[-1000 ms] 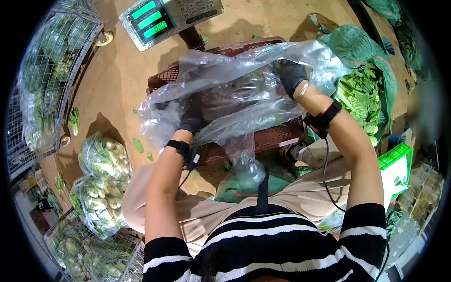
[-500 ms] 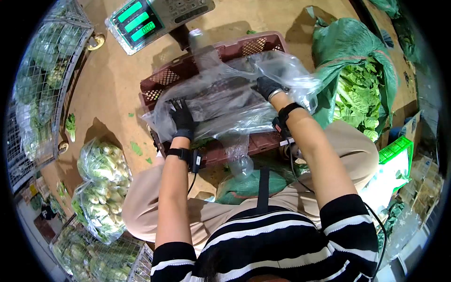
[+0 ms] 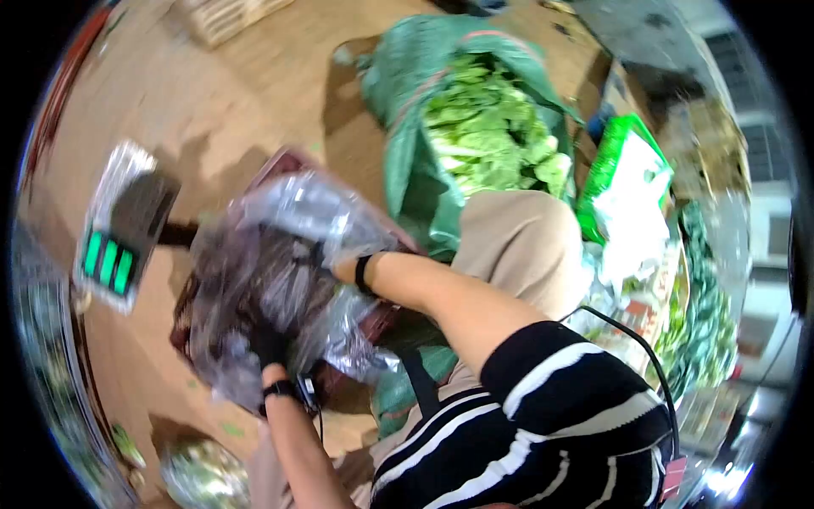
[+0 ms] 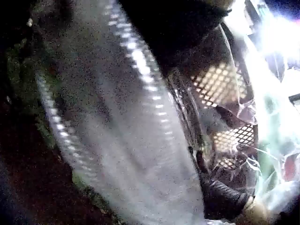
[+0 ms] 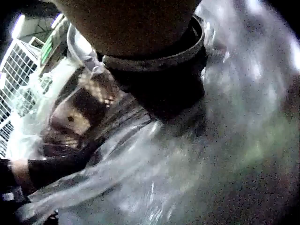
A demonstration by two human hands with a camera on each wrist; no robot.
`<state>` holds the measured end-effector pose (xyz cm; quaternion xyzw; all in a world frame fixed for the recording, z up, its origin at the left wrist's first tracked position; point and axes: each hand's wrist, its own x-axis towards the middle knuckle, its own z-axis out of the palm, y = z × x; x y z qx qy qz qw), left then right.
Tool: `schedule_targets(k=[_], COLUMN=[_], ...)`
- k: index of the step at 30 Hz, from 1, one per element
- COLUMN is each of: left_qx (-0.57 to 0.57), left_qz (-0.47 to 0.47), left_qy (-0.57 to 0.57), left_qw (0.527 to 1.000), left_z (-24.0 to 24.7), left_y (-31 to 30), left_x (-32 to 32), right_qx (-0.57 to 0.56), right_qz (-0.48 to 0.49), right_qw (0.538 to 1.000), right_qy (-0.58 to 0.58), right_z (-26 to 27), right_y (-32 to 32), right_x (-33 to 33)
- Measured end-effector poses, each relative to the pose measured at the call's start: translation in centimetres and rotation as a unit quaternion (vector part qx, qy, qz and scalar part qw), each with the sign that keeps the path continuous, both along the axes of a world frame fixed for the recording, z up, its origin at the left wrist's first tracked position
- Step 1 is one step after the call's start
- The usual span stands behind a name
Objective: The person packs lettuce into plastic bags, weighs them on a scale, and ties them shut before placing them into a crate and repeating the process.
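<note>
Clear plastic sheeting (image 3: 297, 208) lies crumpled over and inside a dark red crate (image 3: 373, 322) in the head view. My black-gloved left hand (image 3: 270, 341) is low in the sheeting, near the crate's left part. The gloved right hand (image 3: 322, 257) reaches into it higher up, partly covered by film. Blur and plastic hide the fingers of both. In the left wrist view, the right hand (image 4: 226, 199) is beyond a wide fold of plastic (image 4: 117, 117). The right wrist view shows the right glove (image 5: 161, 89) against the film and the left hand (image 5: 61, 168) across from it.
A green sack of leafy greens (image 3: 496, 127) stands above and right of the crate. A scale (image 3: 123, 229) stands to the left, a bagged bundle of vegetables (image 3: 203, 475) at lower left, and a green-and-white package (image 3: 623, 178) at right.
The head view has swung right, so the crate and scale appear farther left and tilted. Both hands are now closer together, deeper in the sheeting; the left hand's spread fingers are no longer visible.
</note>
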<state>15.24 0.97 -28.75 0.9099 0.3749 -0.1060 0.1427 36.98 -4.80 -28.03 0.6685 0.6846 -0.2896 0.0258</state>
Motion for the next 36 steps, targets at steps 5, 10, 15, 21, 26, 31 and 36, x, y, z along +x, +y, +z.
schedule_targets(k=[5,10,15,21,26,31,36], left_qx=[0.031,0.009,-0.239,-0.535,-0.696,-0.713,-0.719], left_qz=[-0.01,-0.027,-0.051,-0.093,-0.11,-0.178,-0.029], left_qy=[0.08,0.078,-0.093,-0.281,-0.175,-0.014,0.014], left_qw=[0.996,0.997,0.965,0.791,0.687,0.678,0.694], left_z=[-2.9,0.1,11.1,25.1,17.0,10.8,0.9], left_y=[1.6,2.3,-0.8,-13.4,-15.5,-17.4,-17.5], left_x=[-0.7,0.0,2.6,16.2,30.5,37.4,37.7], right_qx=[0.02,0.134,0.196,0.246,0.212,0.24,0.208], right_qz=[0.07,0.132,-0.006,-0.479,-0.524,-0.431,-0.391], right_qw=[0.994,0.972,0.825,0.826,0.79,0.842,0.805], right_qy=[0.079,0.142,0.531,0.166,0.237,0.22,0.394], right_z=[4.5,16.6,34.5,14.2,1.8,2.3,-1.7], right_y=[2.3,1.3,-18.1,-30.7,-29.5,-27.8,-28.1], right_x=[3.2,10.0,15.0,23.7,15.0,12.8,13.9])
